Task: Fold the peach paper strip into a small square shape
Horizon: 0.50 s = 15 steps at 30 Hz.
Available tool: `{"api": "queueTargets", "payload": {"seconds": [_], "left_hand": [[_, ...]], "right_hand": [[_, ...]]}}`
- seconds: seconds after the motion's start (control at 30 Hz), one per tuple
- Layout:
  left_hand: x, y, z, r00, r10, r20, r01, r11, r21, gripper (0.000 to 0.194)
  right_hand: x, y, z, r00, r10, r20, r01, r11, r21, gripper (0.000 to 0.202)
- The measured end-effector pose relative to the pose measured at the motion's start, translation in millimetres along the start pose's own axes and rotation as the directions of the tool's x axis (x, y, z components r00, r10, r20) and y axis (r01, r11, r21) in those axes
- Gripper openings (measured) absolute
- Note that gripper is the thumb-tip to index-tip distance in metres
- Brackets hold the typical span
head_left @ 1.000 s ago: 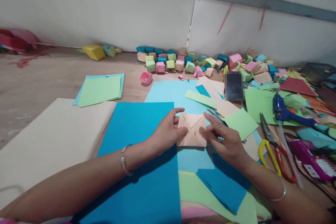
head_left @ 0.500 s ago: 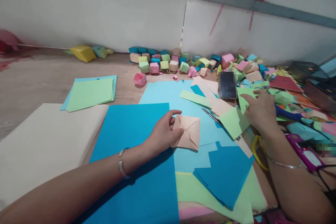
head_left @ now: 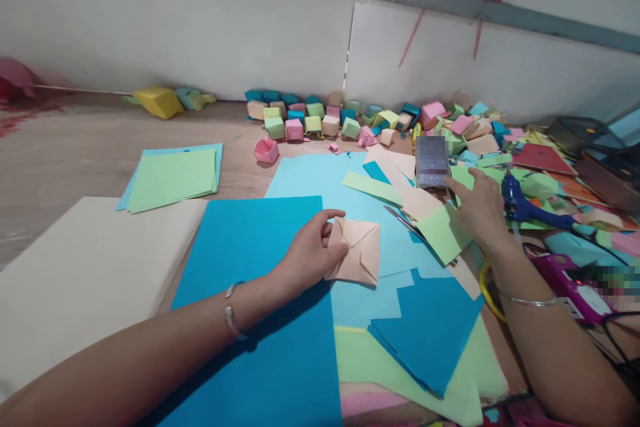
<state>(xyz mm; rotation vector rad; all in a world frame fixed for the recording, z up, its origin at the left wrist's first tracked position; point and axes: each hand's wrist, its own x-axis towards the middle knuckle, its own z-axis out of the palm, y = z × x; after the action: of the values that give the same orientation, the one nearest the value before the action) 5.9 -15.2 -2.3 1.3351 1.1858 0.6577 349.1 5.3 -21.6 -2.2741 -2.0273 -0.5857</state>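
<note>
My left hand point(head_left: 311, 250) grips a folded peach paper square point(head_left: 361, 259) by its left edge, thumb on top. Creased flaps meet on the square's upper face, like a small envelope. Under my left hand lies a large blue paper sheet point(head_left: 255, 327). Farther right, my right hand point(head_left: 480, 210) is open and holds nothing. Its extended index finger is at the lower right edge of a phone point(head_left: 433, 161), whose screen is lit. Beneath and beside that hand is green paper point(head_left: 445, 235). A blue glue gun point(head_left: 530, 208) lies just right of the fingers.
Rows of small folded paper boxes point(head_left: 314, 125) line the wall. Scissors point(head_left: 400, 219) rest on light blue sheets point(head_left: 310, 177). Cut blue pieces point(head_left: 430, 333) lie in front. Green sheets point(head_left: 173, 177) and a cream sheet point(head_left: 90, 267) are at left. A magenta device point(head_left: 575, 287) sits right.
My right hand has shifted left and slightly down, its finger now at the phone. The dark phone screen has lit up. My left hand keeps hold of the peach square.
</note>
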Motion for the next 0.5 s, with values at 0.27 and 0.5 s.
{"api": "queueTargets", "payload": {"seconds": [0.27,0.5], "left_hand": [[1.9,-3.4,-0.2,1.0,0.013,0.009,-0.013,1.0,-0.011,0.056],[1.0,-4.3,1.1,1.0,0.009,-0.007,-0.01,0.996,-0.084,0.058]], "right_hand": [[-0.4,-2.8,-1.7,0.999,-0.02,-0.047,0.022,0.999,0.03,0.058],[-28.8,-63.0,-48.7,0.863,-0.404,-0.302,0.495,0.796,0.349,0.04]]}}
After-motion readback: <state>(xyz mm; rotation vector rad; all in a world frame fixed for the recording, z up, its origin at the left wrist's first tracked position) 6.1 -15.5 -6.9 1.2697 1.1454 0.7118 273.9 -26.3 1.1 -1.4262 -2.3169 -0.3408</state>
